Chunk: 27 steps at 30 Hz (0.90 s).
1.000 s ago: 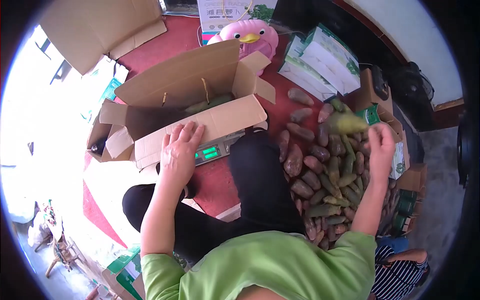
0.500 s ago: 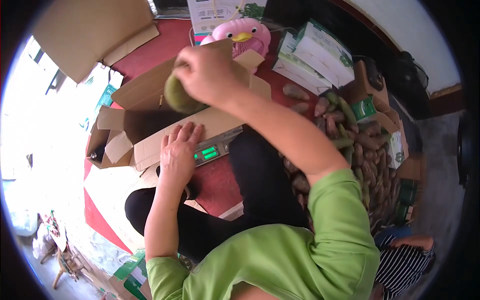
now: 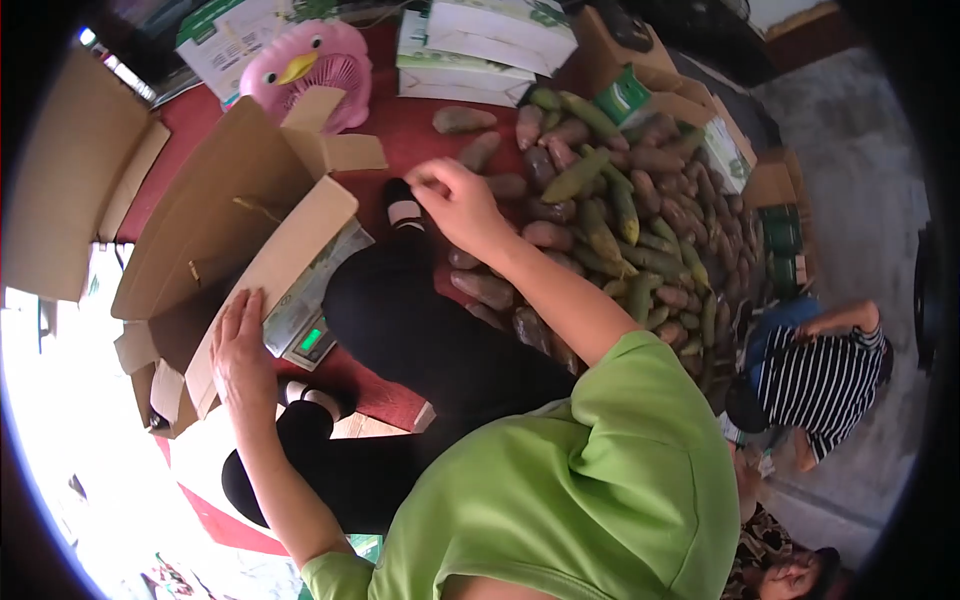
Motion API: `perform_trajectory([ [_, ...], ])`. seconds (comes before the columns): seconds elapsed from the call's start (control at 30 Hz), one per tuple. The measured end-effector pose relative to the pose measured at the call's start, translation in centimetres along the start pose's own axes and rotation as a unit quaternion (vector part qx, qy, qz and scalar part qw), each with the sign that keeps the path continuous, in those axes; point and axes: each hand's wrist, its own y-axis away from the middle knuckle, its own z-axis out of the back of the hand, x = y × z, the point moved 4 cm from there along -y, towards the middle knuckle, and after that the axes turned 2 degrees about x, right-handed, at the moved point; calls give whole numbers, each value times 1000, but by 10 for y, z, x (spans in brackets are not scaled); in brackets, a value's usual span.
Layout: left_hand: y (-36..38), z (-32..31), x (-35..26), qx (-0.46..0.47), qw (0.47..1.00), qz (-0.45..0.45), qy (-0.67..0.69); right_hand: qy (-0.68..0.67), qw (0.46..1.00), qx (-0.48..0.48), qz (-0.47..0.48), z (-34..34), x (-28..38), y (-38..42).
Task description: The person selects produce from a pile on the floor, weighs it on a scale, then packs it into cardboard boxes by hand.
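Observation:
My left hand [image 3: 243, 350] lies with its fingers flat on the front flap of an open cardboard box [image 3: 270, 275]. Under that side of the box is a scale [image 3: 310, 342] with a lit green display. My right hand [image 3: 455, 205] is in the air above my foot, its fingers loosely bent and nothing visible in them. To its right spreads a pile of long vegetables or fruits: green ones [image 3: 577, 175] and reddish-brown ones [image 3: 548, 236], some apparently in clear wrap. The inside of the box is dark, so its contents are hidden.
A pink duck-faced fan [image 3: 310, 75] stands behind the box. White cartons [image 3: 500, 35] are at the back, and another open carton [image 3: 650, 75] sits behind the pile. A person in a striped shirt [image 3: 820, 385] is at the right, with another person [image 3: 770, 550] below.
The green vegetable or fruit is gone from my right hand, which has moved from over the box toward the pile. My left hand stays on the flap. The view has turned right.

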Motion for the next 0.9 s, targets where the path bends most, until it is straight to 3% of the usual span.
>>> perform_trajectory([
  [0.13,-1,-1,-4,-13,1000,-12,-1,188,978,12,-90,33,-122,96],
  [0.2,-1,-3,0,-5,1000,-30,6,136,966,38,-216,41,-155,145],
  [0.3,1,-6,5,-6,998,-33,58,150,942,49,-295,47,-184,197],
  [0.53,-4,-9,11,18,998,-32,52,204,921,57,-327,86,-233,231],
  [0.6,-5,-10,9,23,998,-25,50,261,891,9,-372,114,-241,230],
  [0.73,-7,-15,18,30,998,-31,48,269,862,-176,-392,178,-266,243],
  [0.83,-7,-17,19,35,998,-32,39,274,849,-248,-377,220,-285,252],
  [0.9,-8,-16,17,37,998,-30,37,390,770,-324,-388,242,-307,263],
])
